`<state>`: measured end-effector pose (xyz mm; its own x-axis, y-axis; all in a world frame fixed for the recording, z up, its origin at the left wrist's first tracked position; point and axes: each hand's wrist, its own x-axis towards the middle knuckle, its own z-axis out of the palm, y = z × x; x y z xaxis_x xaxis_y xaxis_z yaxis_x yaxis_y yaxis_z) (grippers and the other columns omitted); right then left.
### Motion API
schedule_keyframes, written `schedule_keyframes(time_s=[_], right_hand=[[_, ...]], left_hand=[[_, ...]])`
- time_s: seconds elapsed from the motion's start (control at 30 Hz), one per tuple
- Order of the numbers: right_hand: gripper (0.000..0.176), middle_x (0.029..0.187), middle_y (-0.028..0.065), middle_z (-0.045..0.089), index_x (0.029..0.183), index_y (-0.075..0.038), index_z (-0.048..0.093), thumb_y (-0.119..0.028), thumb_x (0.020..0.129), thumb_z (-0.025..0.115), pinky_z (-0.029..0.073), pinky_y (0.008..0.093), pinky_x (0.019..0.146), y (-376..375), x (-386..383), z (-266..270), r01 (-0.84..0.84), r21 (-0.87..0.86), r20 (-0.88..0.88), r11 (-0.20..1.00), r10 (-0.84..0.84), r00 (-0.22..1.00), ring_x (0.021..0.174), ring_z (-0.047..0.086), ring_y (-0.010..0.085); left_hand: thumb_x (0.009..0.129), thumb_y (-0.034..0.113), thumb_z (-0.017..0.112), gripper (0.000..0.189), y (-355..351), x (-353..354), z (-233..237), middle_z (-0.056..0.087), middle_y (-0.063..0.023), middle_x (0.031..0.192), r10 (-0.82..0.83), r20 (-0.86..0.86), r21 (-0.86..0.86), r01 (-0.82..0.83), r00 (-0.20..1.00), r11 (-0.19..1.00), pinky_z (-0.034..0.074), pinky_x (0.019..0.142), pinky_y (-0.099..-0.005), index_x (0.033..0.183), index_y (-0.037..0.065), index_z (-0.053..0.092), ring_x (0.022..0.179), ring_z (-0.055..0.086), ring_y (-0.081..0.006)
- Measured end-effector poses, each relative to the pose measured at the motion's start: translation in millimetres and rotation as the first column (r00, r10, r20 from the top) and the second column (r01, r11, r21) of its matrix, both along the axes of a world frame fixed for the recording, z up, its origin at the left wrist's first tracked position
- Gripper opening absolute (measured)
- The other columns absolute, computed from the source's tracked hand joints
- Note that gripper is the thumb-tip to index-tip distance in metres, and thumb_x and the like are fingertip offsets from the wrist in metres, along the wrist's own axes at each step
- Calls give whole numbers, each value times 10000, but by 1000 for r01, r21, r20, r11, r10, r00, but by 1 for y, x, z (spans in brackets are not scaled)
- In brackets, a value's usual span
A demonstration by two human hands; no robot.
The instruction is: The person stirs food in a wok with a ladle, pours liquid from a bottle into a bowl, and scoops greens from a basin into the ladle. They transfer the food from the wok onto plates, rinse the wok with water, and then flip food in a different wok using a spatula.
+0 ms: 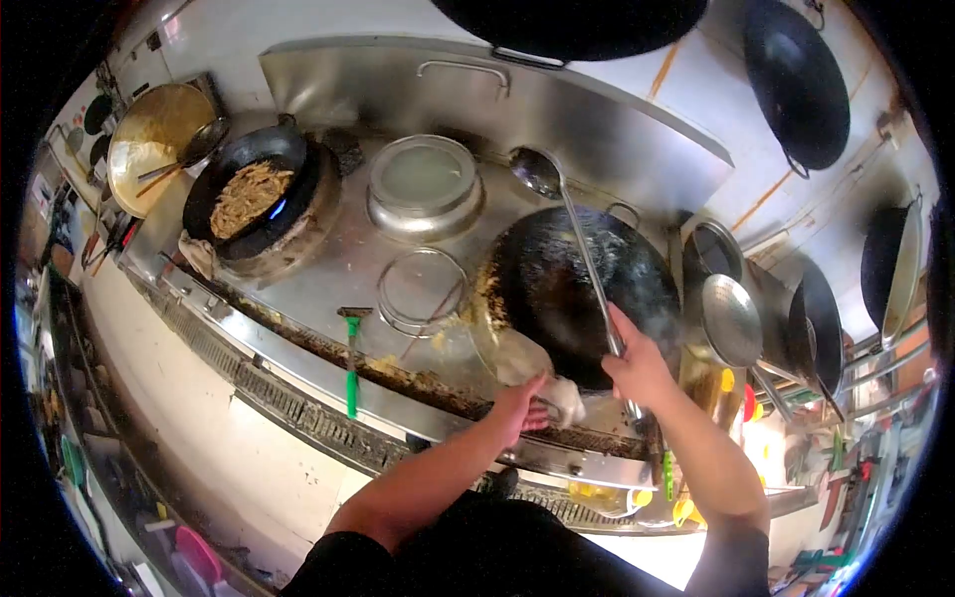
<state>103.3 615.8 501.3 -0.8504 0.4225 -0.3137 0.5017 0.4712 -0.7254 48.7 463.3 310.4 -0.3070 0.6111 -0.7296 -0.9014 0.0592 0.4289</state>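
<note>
Heat at both ends

At the surface's (328, 308) left end, food (249, 199) over a blue flame (279, 208) could scorch if left unstirred. Near its right end, the left hand (519, 410) grasps a cloth (522, 356) at the wok's (557, 298) front rim — a slip could mean burns. The right hand (640, 366) grips the ladle (578, 234) — tilted, it could drip.

From here I see a black wok (261, 149) holding browned food (249, 199) near the left end of the stove (333, 289); midway along, a round metal pot (426, 219) toward the back edge, a metal ring (381, 298) in front, and a green-handled scraper (352, 383) across the front edge.
</note>
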Motion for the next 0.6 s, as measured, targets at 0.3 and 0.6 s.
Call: schedule_keyframes(time_s=[0.3,0.6], right_hand=[[571,676,84,572,1321,-56,379,-71,780,560,435,309,439,-46,-267,-133,-113,-34,-95,993,109,990,503,524,191],[221,658,39,508,995,5,559,-119,843,457,426,267,452,-45,-264,-89,-49,-902,26,-430,-167,986,500,494,103]], left_hand=[[828,233,621,265,-264,-51,-83,638,-126,922,-217,-795,-251,17,566,968,505,658,-316,980,19,583,748,640,-189],[744,295,643,249,-518,14,-270,662,-132,768,-647,-323,-815,146,691,562,519,620,-330,780,49,650,666,651,-242]])
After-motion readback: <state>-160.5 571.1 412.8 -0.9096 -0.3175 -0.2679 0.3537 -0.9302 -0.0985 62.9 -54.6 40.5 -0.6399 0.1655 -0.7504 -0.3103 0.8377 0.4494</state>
